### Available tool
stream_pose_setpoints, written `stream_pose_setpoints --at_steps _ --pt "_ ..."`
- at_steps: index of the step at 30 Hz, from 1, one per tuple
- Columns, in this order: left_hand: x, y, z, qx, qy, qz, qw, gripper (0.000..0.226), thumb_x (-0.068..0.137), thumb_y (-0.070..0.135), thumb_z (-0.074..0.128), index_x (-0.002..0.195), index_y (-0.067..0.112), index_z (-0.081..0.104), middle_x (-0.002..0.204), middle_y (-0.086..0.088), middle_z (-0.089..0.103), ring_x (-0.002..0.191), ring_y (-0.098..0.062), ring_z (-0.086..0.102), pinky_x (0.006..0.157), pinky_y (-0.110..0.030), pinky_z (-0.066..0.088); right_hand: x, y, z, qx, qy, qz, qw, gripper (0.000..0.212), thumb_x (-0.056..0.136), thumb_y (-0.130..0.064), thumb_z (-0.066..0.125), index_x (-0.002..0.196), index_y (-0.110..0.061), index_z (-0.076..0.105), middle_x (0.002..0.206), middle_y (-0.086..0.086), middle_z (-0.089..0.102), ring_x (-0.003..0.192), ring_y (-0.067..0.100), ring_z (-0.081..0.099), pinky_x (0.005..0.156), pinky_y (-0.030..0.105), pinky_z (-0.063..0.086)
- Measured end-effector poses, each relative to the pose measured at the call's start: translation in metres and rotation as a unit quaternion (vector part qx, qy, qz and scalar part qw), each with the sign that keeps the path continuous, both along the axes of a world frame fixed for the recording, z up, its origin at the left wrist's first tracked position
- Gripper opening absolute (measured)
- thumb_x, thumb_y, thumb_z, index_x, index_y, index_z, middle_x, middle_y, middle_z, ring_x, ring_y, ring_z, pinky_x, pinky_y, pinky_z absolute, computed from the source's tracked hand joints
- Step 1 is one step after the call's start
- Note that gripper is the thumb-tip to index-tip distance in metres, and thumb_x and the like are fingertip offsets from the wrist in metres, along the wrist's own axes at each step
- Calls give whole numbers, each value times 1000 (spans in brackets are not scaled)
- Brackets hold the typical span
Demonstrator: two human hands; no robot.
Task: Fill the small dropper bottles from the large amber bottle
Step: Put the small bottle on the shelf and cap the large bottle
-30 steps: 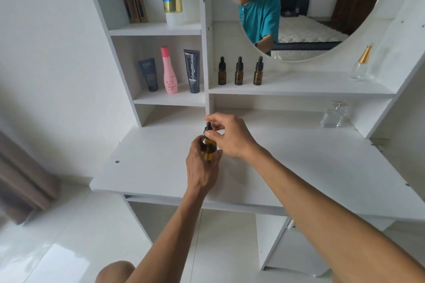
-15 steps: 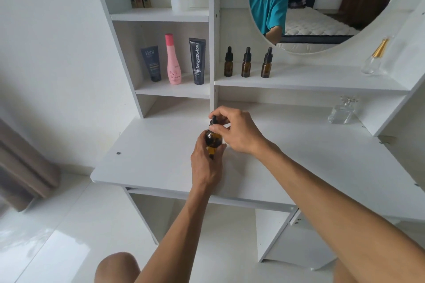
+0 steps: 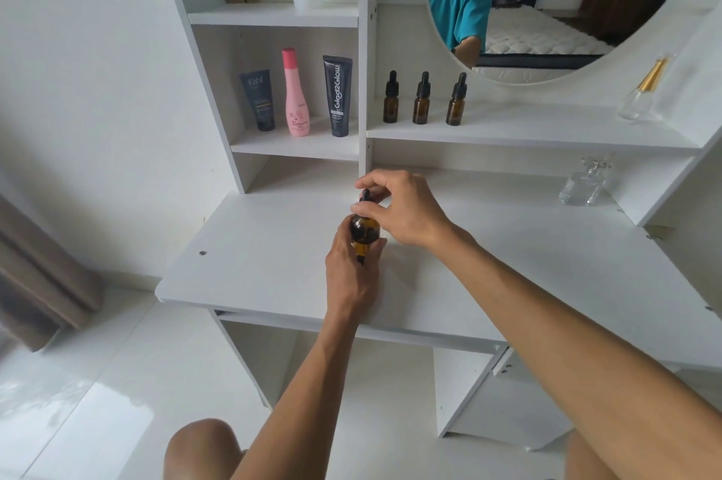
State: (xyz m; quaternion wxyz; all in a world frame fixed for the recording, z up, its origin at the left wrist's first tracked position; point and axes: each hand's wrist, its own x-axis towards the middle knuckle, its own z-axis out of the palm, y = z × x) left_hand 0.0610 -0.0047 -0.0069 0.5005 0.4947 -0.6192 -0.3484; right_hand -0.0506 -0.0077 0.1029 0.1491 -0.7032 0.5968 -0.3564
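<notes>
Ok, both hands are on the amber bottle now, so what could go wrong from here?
1. The left hand holds the amber bottle above the desk while the right hand pinches its dropper cap; a slipping grip could spill it.
2. The three small dropper bottles stand capped on the shelf, away from the pour.

Your forearms are bare from elbow to wrist, with no sleeve, watch or ring showing on your left hand (image 3: 353,276) or right hand (image 3: 406,210). Both knees are bare at the bottom edge. In the mirror (image 3: 664,26) you wear a teal short-sleeved shirt and a white headset.
</notes>
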Motion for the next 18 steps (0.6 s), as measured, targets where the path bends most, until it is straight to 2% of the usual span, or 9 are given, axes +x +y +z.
stream_pose_setpoints --at_steps 2,4,6,8,10,12,15,18 --pt "0 -1 -1 -2 1 0 1000 45 94 28 68 134 26 50 106 16 65 95 -5 65 83 -16 51 -2 0 1 6 -14 7 1000 41 83 -30 78 121 -19 68 109 -5 71 96 8 65 88 21 53" --pt "0 -1 -2 -6 0 2 1000 43 93 29 68 132 27 51 108 11 67 95 -9 66 85 -27 55 -4 0 2 21 -34 20 999 37 86 -19 75 122 -19 68 114 -6 71 102 7 66 93 23 53" --pt "0 -2 -2 -8 -2 4 1000 42 93 29 68 131 28 51 110 9 68 96 -12 66 86 -33 55 -5 0 1 23 -47 18 998 32 86 -13 74 117 -18 70 109 -6 73 101 6 68 94 24 54" --pt "0 -2 -2 -4 -5 4 1000 44 93 29 67 134 27 50 113 9 67 98 -12 66 89 -33 55 -5 -1 -1 11 -48 -3 999 30 83 -19 79 112 -17 72 101 -3 74 94 8 69 86 19 54" --pt "0 -2 -2 1 -2 2 1000 47 94 29 67 137 26 49 115 9 66 101 -12 65 91 -32 54 -5 0 -1 6 -44 -14 999 36 79 -27 83 112 -18 72 98 -2 73 91 8 67 75 10 48" --pt "0 -2 -2 0 0 1 1000 47 94 30 67 137 26 49 115 9 67 100 -12 66 91 -33 54 -5 0 2 15 -56 -2 998 39 79 -28 82 115 -20 71 103 -5 72 95 7 66 79 11 50" --pt "0 -1 -2 -4 -5 6 1000 44 93 30 68 133 26 51 112 8 67 98 -13 65 89 -33 54 -5 1 4 35 -66 20 997 32 85 -14 75 117 -18 70 109 -7 73 103 7 66 90 19 53" --pt "0 -2 -2 -1 -5 4 1000 46 93 29 68 135 24 51 114 7 67 100 -14 65 89 -31 53 -3 -1 2 15 -40 -1 999 30 83 -17 78 112 -16 72 102 -3 74 94 7 67 87 21 54"
